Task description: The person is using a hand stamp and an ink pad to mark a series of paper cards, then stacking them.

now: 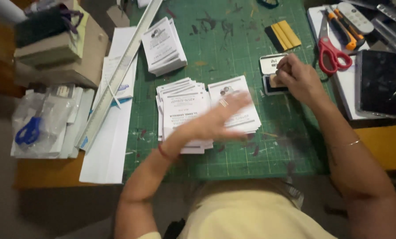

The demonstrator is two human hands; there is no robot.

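Left hand (pixel 215 121), seemingly over cards (pixel 182 110)

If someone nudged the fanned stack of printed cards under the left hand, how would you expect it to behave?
The fanned stack of cards would probably slide apart, since its edges are already staggered on the green cutting mat. Each card looks thin and light, so likely bendy alone. The left hand, blurred above it, could easily scatter the top ones.
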